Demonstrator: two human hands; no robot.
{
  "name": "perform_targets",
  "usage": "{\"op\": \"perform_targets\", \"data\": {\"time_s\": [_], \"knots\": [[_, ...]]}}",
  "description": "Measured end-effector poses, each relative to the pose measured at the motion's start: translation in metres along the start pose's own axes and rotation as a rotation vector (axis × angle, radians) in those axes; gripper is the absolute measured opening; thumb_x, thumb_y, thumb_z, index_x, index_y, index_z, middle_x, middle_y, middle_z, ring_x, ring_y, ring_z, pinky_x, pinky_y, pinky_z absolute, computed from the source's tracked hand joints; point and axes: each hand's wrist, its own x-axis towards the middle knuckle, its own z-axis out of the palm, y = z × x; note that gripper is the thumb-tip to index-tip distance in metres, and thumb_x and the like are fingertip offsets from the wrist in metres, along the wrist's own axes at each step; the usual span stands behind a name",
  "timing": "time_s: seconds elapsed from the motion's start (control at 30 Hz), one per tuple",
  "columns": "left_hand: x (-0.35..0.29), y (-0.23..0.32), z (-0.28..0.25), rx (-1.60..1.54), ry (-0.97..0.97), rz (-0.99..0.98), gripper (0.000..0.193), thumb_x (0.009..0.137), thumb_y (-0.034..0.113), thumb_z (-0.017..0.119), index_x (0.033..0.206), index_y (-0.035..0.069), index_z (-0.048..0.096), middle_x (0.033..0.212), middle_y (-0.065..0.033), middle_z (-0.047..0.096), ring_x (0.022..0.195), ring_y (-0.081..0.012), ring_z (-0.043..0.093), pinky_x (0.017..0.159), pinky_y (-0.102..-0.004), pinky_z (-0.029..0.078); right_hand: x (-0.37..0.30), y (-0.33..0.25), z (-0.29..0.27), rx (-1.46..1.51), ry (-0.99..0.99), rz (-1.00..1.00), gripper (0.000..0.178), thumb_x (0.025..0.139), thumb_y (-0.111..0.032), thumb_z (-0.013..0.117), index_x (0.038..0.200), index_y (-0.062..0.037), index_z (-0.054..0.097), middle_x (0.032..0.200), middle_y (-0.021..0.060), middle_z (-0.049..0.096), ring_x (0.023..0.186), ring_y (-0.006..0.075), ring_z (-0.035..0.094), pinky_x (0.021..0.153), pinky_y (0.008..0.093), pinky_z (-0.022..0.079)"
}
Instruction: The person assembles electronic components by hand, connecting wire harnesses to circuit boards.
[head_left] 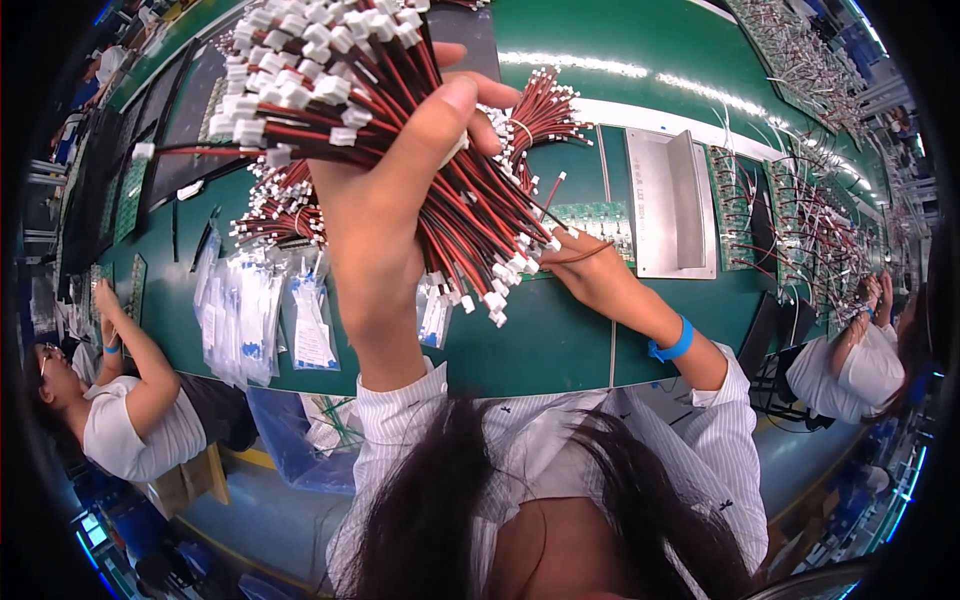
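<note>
My left hand (pixel 390 190) is wrapped around a thick bundle of red and black connector wires (pixel 470 225), raised above the bench. White plugs crowd both ends of the bundle, and one wire sticks out far to the left. At the bundle's lower right end, my right hand (pixel 595 275) has its fingers pinched on a thin wire (pixel 582 256) that curves across them. A blue wristband (pixel 672 340) circles my right wrist. Behind the hands lie two more tied wire bundles, one at the right (pixel 545 112) and one at the left (pixel 290 212).
Clear plastic bags with labels (pixel 240 315) lie on the green bench (pixel 520 345) at left. A metal bracket (pixel 675 205) stands right of a green circuit board (pixel 590 222). More wired boards (pixel 800 215) fill the right. Co-workers sit at left (pixel 145 430) and right (pixel 845 375).
</note>
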Motion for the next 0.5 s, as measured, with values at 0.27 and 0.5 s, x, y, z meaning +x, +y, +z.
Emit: {"op": "perform_targets", "data": {"time_s": [0.27,0.5], "knots": [[0.002,-0.004,-0.001,-0.134,-0.017,-0.052,0.025,0.084,0.006,0.053,0.105,-0.006,0.046,0.081,-0.0147,0.058,0.071,-0.0169,0.05,0.068,-0.0278,0.042,-0.008,-0.001,0.01,-0.159,0.058,-0.139,0.022,0.066,0.001,0.058,0.088,0.002,0.056,0.081,0.0107,0.052,0.073,0.0262,0.055,0.058,0.0354,0.047],[0.002,-0.011,-0.001,-0.294,-0.032,-0.212,0.016,0.081,0.011,0.061,0.088,-0.002,0.057,0.073,-0.0093,0.061,0.063,-0.014,0.059,0.061,-0.0252,0.048,-0.009,0.0,0.01,-0.179,0.039,-0.146,0.02,0.067,-0.001,0.057,0.086,0.0036,0.057,0.081,0.011,0.053,0.072,0.0262,0.056,0.06,0.0343,0.047]]}}
